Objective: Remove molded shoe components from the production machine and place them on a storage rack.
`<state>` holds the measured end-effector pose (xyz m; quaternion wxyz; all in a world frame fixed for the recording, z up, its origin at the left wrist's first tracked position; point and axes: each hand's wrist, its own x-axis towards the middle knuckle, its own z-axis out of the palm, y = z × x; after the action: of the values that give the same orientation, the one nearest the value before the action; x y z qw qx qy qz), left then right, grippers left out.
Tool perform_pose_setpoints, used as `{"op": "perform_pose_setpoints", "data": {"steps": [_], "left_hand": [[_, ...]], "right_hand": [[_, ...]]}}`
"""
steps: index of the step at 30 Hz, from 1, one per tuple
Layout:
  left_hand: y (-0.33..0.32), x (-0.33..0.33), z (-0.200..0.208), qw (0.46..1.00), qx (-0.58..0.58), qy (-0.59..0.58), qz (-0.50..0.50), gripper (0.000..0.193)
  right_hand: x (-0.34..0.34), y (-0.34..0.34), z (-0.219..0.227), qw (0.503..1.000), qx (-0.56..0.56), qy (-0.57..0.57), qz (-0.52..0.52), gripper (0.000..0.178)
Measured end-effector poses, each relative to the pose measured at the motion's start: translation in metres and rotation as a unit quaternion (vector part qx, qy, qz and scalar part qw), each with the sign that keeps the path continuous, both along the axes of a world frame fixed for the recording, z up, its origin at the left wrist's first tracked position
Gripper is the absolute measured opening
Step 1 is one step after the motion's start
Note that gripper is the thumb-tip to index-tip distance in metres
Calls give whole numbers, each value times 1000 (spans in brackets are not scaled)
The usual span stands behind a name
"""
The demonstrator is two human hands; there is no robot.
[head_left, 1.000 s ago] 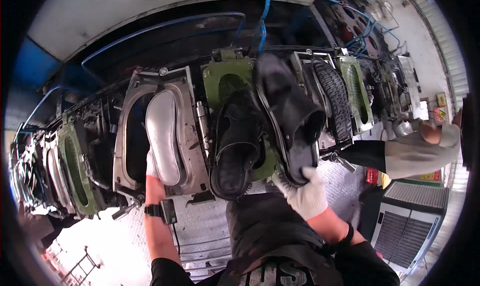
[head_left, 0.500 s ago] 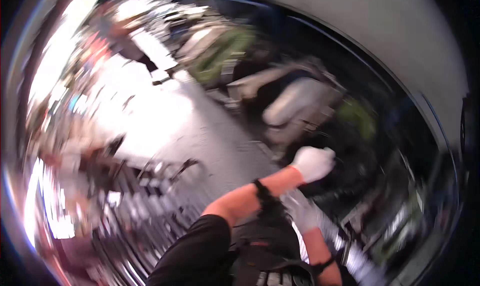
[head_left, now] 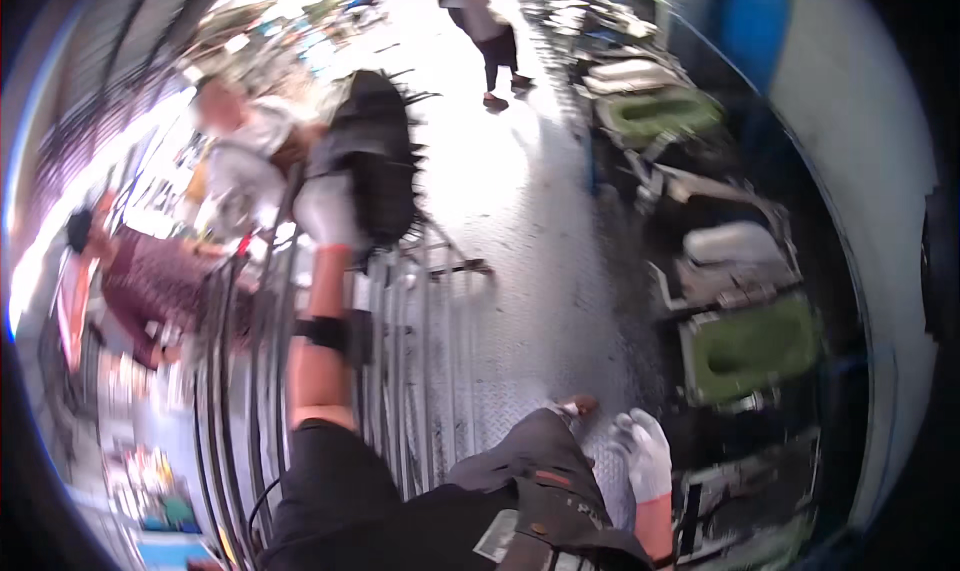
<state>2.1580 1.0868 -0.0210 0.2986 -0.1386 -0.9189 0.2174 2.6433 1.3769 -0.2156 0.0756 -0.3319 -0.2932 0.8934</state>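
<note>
Left grip (head_left: 328, 211) holding black footwear (head_left: 375, 136), blurred pale print (head_left: 497, 536) on clothing (head_left: 400, 526)

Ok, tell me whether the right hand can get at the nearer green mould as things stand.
Probably yes: the right hand looks empty, apparently close to the nearer green mould, and nothing visible stands between them. The left hand, holding up black footwear, is well clear.

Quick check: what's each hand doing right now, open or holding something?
Left hand: closed on a black sandal.
Right hand: open, nothing visible in it.
</note>
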Motion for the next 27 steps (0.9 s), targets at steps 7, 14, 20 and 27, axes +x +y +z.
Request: {"op": "perform_pose_setpoints", "data": {"steps": [7, 14, 20, 27], "left_hand": [[-130, -73, 35, 996, 70, -53, -14, 21], [3, -13, -39, 967, 203, 61, -139, 27], [267, 334, -229, 435, 253, -845, -182, 40], [347, 480, -281, 585, 17, -743, -326, 51]], "right_hand": [[33, 38, 21, 998, 40, -37, 42, 39], [111, 50, 43, 989, 81, -61, -103, 35], [187, 38, 67, 939, 197, -70, -272, 18], [263, 23, 66, 838, 205, -218, -457, 21]]}}
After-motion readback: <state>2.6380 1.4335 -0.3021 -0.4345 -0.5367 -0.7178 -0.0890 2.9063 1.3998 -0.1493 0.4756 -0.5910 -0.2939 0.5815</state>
